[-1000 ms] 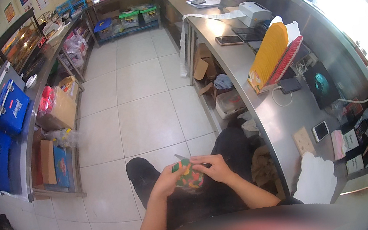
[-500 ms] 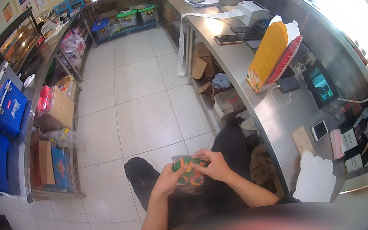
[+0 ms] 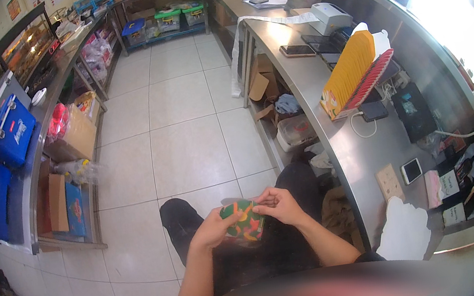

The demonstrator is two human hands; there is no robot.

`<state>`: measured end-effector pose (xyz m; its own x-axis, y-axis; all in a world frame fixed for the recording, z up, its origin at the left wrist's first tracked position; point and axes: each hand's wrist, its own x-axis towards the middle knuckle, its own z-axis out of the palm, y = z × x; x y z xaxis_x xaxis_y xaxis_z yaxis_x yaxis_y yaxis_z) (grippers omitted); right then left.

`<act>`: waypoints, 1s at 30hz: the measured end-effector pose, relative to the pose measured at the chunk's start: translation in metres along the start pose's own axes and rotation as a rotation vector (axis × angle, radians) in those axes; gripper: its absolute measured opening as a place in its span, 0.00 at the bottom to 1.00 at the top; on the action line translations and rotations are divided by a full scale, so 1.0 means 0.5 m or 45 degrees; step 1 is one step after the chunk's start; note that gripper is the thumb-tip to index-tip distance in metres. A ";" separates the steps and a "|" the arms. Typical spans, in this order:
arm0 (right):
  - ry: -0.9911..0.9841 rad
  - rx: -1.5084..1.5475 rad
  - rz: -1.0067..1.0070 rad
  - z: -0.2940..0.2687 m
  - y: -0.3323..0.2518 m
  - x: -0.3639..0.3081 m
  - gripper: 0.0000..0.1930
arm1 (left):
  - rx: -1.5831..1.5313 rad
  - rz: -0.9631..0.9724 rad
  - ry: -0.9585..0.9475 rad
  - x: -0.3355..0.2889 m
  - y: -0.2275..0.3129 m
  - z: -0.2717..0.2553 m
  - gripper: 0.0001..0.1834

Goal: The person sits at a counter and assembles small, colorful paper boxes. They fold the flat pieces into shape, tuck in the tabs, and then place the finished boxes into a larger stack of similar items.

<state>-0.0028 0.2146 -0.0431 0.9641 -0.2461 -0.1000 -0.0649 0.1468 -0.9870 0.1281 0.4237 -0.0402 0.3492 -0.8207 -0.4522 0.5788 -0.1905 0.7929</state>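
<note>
Over my lap I hold a small green paper carton (image 3: 248,226) printed with orange, red and yellow shapes. My left hand (image 3: 213,230) grips its left side, the thumb lying across the printed face. At the upper right edge, my right hand (image 3: 281,206) pinches the carton between thumb and bent fingers. A pale flap or edge shows behind its top. The carton's back and underside are hidden.
On the steel counter (image 3: 347,156) to my right stand nested yellow cartons (image 3: 350,71), a white phone (image 3: 411,171), a dark tablet (image 3: 416,110) and a white scalloped sheet (image 3: 403,230). Blue cooler boxes (image 3: 12,132) stand on the left counter. Tiled floor (image 3: 188,148) lies ahead.
The carton's printed face has come more into view, looking flatter and squarer. My right fingers have shifted along its upper right edge. The tablet's screen has gone dark.
</note>
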 end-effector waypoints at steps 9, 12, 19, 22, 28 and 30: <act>-0.007 0.049 -0.012 0.014 0.005 0.002 0.08 | -0.036 0.060 -0.055 -0.002 0.006 -0.001 0.18; -0.133 -0.051 0.073 -0.003 -0.021 0.001 0.09 | -0.080 0.054 -0.108 -0.014 0.007 -0.007 0.18; -0.231 -0.225 0.103 -0.030 -0.048 0.012 0.22 | -0.075 -0.020 -0.166 -0.005 0.004 -0.010 0.19; -0.322 -0.386 0.060 -0.040 -0.036 0.026 0.30 | -0.060 0.000 -0.246 0.007 0.011 -0.019 0.19; -0.574 -0.015 0.260 -0.022 -0.014 0.017 0.53 | 0.191 0.114 -0.560 0.013 0.042 -0.022 0.25; -0.332 -0.149 0.153 -0.010 -0.016 0.010 0.57 | 0.197 0.149 -0.535 0.004 0.060 -0.030 0.28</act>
<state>0.0013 0.2075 -0.0362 0.9803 0.0226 -0.1964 -0.1973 0.0449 -0.9793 0.1572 0.4246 -0.0233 0.0580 -0.9825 -0.1768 0.4253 -0.1359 0.8948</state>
